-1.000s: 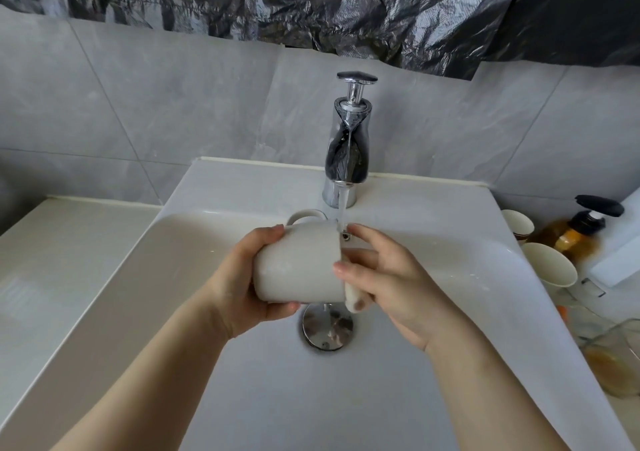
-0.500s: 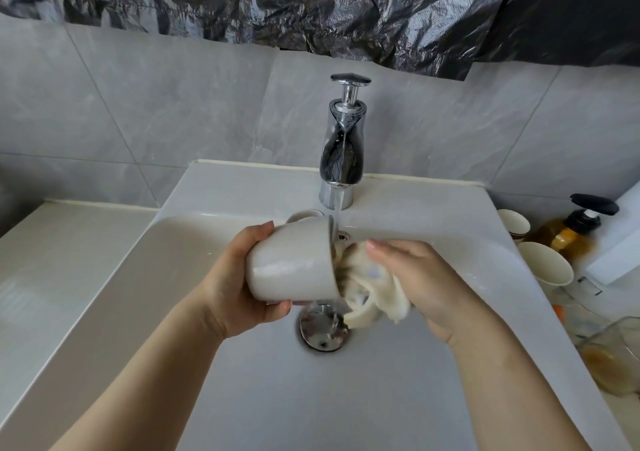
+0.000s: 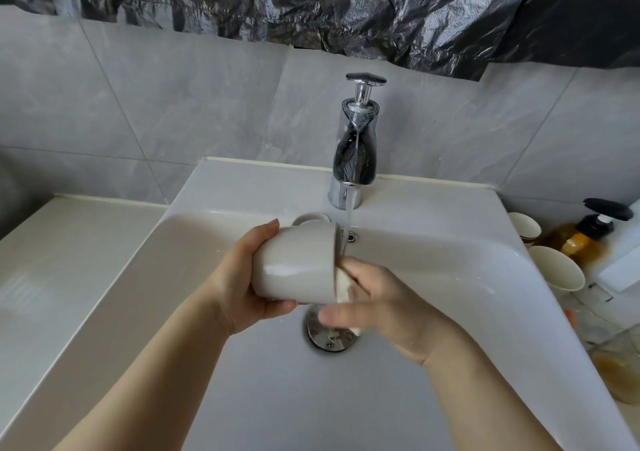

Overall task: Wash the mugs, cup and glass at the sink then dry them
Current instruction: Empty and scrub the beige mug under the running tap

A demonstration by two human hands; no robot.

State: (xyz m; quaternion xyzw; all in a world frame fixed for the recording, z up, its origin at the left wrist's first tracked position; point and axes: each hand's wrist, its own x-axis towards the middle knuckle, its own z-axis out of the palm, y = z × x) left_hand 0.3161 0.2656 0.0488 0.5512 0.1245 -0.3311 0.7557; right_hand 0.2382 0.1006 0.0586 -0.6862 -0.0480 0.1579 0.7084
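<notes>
At centre frame, over the sink [image 3: 249, 187], the left hand [image 3: 242, 277] grips the grey mug [image 3: 294, 267] round its body, digits curled above and below it. The mug lies on its side, mouth facing frame right, handle on the far side at the top. The left forearm enters from the lower left corner.

The right hand [image 3: 391, 308] meets the mug at its mouth. Its fingers are curled round a pale cloth [image 3: 343, 286], which is pressed against the rim and partly inside; how far in cannot be told. The right forearm enters from the lower right.

The tap [image 3: 356, 153] stands upright at the back of the sink. Water [image 3: 349, 218] runs from it and falls just past the mug's rim onto the right hand. The drain [image 3: 329, 336] sits directly below both hands, partly covered by them.

Edges and room:
- Basin floor is open toward the bottom of the frame.
- A flat white counter [image 3: 69, 260] adjoins the sink at frame left.
- At right, close beside the sink edge, stand a cup [image 3: 557, 270], a second cup [image 3: 524, 227] behind it, an amber pump bottle [image 3: 585, 239] and a glass vessel [image 3: 620, 367] with brownish residue.
- A tiled wall [image 3: 173, 104] rises behind, with a black plastic sheet [image 3: 346, 4] across the top
</notes>
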